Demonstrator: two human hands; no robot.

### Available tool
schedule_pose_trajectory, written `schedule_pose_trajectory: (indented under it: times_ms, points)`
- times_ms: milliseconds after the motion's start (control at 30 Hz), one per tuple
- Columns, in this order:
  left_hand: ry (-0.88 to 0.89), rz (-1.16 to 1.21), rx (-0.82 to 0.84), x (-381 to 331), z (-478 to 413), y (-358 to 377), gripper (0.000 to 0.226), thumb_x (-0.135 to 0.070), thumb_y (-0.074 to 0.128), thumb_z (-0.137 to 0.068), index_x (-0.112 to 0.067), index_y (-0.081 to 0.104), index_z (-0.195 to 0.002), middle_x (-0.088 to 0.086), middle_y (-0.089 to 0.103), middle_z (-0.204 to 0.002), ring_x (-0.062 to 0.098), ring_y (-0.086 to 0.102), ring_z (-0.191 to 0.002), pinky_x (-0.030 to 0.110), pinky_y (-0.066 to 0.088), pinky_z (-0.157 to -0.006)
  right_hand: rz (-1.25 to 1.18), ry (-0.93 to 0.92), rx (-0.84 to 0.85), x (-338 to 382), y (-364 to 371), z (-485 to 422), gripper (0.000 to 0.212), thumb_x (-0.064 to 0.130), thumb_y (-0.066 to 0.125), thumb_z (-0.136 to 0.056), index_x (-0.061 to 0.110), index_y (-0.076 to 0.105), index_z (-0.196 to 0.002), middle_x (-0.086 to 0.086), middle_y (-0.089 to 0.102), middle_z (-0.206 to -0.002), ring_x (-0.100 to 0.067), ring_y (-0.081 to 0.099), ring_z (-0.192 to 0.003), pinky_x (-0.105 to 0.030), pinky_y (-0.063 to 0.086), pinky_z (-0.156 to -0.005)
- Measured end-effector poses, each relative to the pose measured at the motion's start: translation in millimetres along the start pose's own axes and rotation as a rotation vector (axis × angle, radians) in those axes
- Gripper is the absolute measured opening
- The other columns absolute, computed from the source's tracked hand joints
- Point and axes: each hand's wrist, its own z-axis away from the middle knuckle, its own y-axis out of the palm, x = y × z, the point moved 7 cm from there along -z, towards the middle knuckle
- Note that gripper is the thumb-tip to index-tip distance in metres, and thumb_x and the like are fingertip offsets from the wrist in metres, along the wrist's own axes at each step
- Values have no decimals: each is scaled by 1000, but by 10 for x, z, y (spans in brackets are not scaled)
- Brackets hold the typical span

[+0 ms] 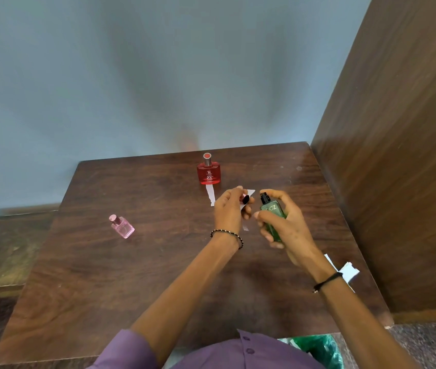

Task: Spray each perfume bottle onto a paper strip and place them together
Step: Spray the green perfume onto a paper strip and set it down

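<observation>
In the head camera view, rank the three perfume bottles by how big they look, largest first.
1. Green bottle, partly hidden by the right hand and nearest the camera, so unsure.
2. Red bottle.
3. Pink bottle.

A single wide-angle view from the wearer's head looks forward and steeply down over a dark brown wooden table [121, 275], close enough that both bare forearms reach in from the bottom edge. A pale blue wall [131, 75] fills the upper frame; a brown wooden panel [403, 155] closes the right side.
</observation>
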Motion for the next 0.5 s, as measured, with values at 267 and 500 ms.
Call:
schedule_pose_trajectory:
  times_ms: [267,500]
  points:
    - [87,-204,213,-84,67,86,29,-36,60,-99,-10,64,-87,-5,61,-57,6,43,-40,18,36,-40,-195,27,85,-12,23,-1,39,11,71,-85,19,61,-122,-5,62,-71,-12,45,-42,-15,30,-34]
    - [193,-370,424,-189,112,142,32,-35,55,-101,-9,72,-108,4,54,-62,6,46,-44,15,36,-40,-237,82,141,-35,24,-2,54,13,77,-80,24,60,-130,-9,60,-72,-14,43,-40,-16,30,-34]
